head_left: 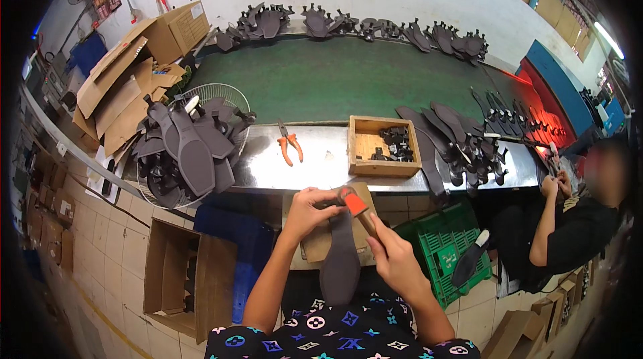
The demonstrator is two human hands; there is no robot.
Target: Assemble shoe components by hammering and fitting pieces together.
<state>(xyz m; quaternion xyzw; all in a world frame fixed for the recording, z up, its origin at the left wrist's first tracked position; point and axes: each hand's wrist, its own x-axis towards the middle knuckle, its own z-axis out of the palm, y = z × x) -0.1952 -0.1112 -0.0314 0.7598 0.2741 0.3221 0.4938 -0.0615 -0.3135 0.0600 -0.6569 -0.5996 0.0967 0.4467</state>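
Observation:
A dark grey shoe sole (340, 266) lies lengthwise in front of me, its wide end toward my body. My left hand (309, 213) is closed on the far end of this sole, thumb and fingers pinching a dark part there. My right hand (396, 255) grips the wooden handle of a hammer (355, 203) with an orange-red head. The hammer head is right beside my left fingertips and covers part of the sole's far end. Whether it touches the sole, I cannot tell. Beneath them is a light brown board (315, 245).
Orange-handled pliers (288, 145) and a wooden box (384, 169) of small black parts (396, 146) rest on the metal bench. Soles fill a wire basket (231, 91) at left; more soles (462, 134) lie at right. A green crate (435, 232) stands near a seated person (562, 225).

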